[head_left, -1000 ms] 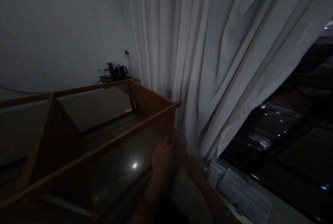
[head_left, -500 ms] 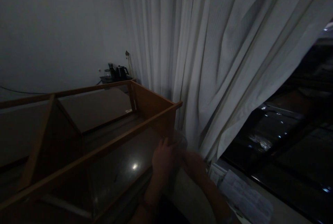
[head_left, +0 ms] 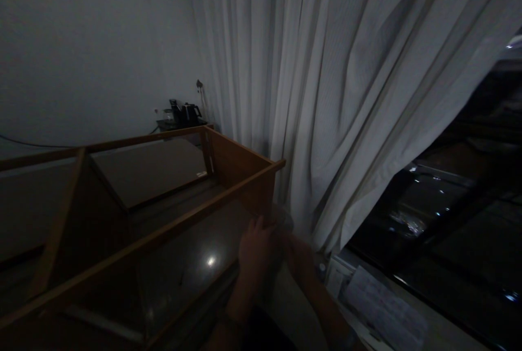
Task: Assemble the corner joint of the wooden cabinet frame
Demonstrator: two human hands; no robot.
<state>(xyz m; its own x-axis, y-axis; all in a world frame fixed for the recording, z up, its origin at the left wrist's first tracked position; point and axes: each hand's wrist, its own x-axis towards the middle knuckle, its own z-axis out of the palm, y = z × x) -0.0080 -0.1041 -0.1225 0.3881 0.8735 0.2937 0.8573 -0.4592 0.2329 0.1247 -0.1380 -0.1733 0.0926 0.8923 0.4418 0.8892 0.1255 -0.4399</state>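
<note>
Two hands close together at the end of a wooden frame

Head view: the left hand [head_left: 256, 245] has its fingers bent near the low end of the wooden frame [head_left: 238, 156], which stretches leftward from them. The right hand [head_left: 299, 257] is just right of those fingers, blurred. Darkness hides whether either grips anything; I cannot tell. Beyond the fingers hangs a pale curtain [head_left: 302, 95]; farther off, leftward, stands a black kettle [head_left: 190, 112].

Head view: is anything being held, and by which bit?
Can't tell: it's too dark and blurry around the left grip and right grip, near the wooden cabinet frame.
</note>
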